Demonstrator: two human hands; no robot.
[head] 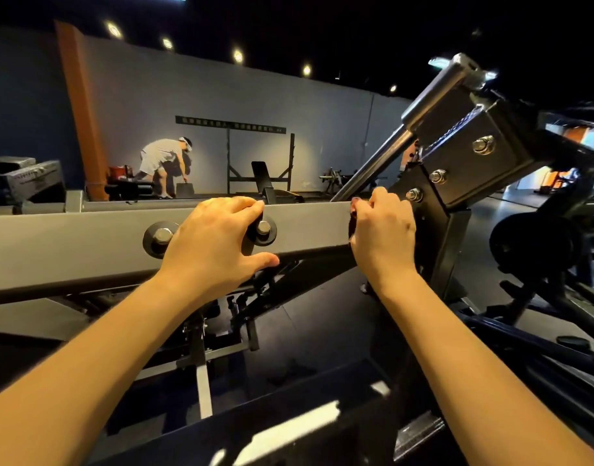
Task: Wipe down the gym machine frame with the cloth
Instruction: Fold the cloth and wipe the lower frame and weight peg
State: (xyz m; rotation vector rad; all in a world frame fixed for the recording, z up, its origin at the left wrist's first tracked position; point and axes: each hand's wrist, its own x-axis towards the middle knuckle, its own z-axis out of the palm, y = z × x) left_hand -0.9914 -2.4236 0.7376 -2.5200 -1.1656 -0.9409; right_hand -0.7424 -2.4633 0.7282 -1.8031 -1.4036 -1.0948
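A grey steel beam (70, 247) of the gym machine frame runs across the middle, with two bolts on black washers on its face. My left hand (211, 245) clasps this beam, fingers over its top edge and thumb at its lower edge, between the two bolts. My right hand (383, 230) is closed on a dark cloth (353, 215) pressed against the beam's right end, where it meets a black bolted bracket (457, 163). Only a small dark edge of the cloth shows past my fingers.
A chrome rod (390, 149) slants up from behind the bracket. A black weight plate (531, 243) hangs at the right. Dark machine parts and black floor lie below the beam. Far back, a person (164, 163) bends over near a bench and rack.
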